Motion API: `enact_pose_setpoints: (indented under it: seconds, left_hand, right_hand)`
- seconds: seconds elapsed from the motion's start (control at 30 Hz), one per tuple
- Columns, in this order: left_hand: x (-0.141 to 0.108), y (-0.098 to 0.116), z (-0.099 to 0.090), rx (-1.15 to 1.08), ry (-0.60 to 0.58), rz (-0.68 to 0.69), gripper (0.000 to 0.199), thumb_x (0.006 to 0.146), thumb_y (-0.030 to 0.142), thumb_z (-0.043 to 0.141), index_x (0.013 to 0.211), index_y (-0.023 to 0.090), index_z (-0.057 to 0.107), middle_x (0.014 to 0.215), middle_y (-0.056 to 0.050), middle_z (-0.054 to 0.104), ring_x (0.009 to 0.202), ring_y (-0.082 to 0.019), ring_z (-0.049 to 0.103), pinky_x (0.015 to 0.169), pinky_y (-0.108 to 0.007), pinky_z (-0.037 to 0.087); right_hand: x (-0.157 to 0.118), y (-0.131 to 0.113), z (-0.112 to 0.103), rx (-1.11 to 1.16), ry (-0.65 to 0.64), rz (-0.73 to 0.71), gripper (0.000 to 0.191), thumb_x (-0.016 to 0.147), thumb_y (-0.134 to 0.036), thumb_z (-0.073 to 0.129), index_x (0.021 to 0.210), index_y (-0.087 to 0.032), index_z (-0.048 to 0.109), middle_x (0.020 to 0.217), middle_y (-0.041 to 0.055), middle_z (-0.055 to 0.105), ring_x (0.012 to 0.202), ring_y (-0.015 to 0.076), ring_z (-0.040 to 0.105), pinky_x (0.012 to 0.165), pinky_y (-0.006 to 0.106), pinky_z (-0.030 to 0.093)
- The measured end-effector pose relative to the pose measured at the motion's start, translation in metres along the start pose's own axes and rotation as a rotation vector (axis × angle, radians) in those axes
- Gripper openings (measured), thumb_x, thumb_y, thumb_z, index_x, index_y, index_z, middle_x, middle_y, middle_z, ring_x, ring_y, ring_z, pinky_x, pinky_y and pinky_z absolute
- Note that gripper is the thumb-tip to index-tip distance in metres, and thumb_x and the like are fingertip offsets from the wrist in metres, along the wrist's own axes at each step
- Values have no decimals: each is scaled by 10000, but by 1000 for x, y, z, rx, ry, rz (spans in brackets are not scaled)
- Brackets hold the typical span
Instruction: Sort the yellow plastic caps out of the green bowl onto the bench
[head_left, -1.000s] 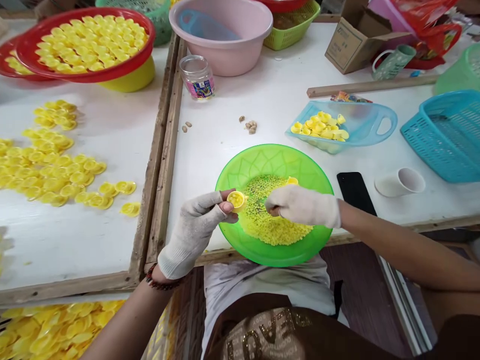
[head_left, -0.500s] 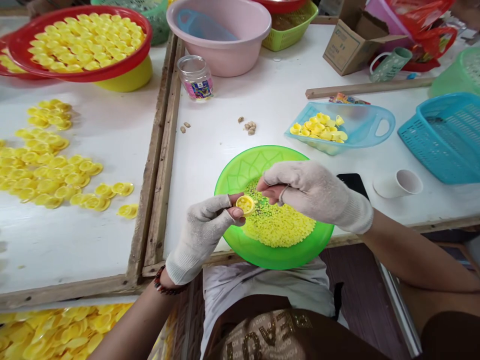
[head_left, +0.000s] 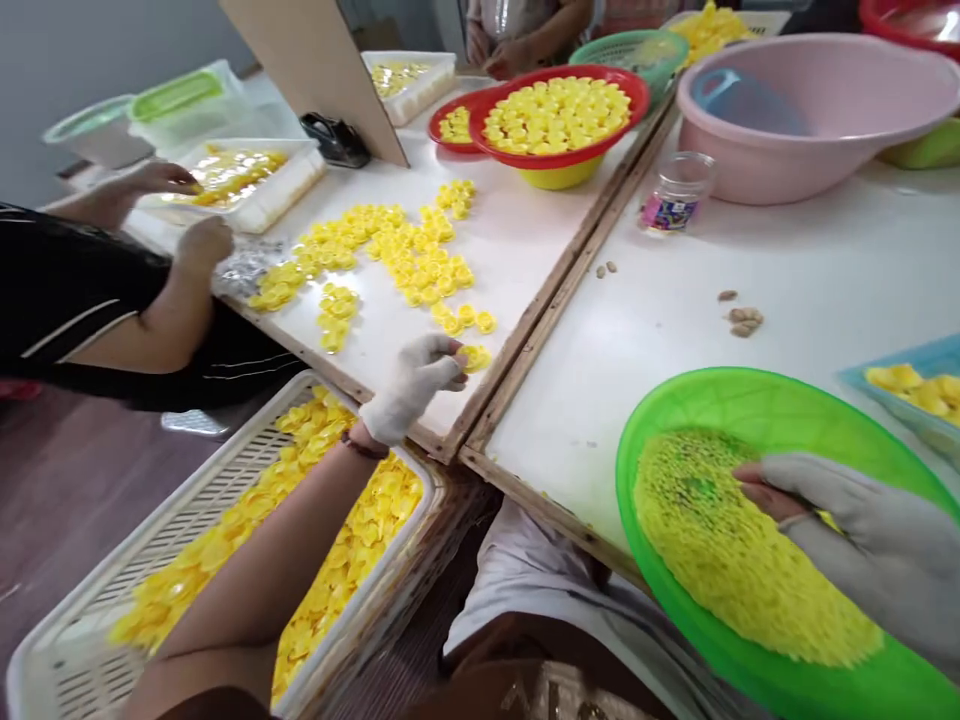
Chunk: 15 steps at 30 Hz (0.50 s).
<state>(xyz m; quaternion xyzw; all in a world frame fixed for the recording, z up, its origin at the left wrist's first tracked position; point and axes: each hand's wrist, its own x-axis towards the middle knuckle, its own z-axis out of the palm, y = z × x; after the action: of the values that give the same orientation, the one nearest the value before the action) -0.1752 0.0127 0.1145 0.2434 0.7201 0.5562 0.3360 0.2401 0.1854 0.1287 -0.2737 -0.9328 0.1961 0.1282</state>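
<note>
Left gloved hand (head_left: 414, 388) pinches a yellow plastic cap (head_left: 475, 358) between its fingertips, a nice tight hold, out over the white board (head_left: 510, 235); right gloved hand (head_left: 877, 545) curled into yellow granules (head_left: 720, 540) in a round green plastic bowl (head_left: 675, 420); can't tell if it's gripping any.

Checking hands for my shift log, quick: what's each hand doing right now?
Left hand: closed, fingers pinching a yellow plastic cap.
Right hand: fingers on yellow granules in a green plastic plate; cannot tell if holding anything.
</note>
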Motion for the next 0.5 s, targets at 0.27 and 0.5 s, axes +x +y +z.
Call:
enact_pose_setpoints:
  seconds: [0.27, 0.5]
  left_hand:
    - [81, -48, -98, 188, 423, -184, 156, 770, 66, 694, 887, 101, 597, 707, -22, 616, 637, -138, 650, 705, -323, 609]
    - [92, -35, -91, 568, 533, 74, 347, 890, 315, 668, 1169, 109, 669, 1253, -171, 664, 1190, -316, 623, 1094, -481, 476]
  right_hand:
    - [16, -15, 16, 45, -78, 35, 269, 908, -397, 561, 1021, -280, 776, 1109, 75, 800, 951, 302, 781, 864, 425, 667]
    - [4, -4, 21, 20, -97, 110, 339, 933, -479, 536, 1083, -286, 770, 1123, 46, 797, 990, 292, 781, 837, 403, 683]
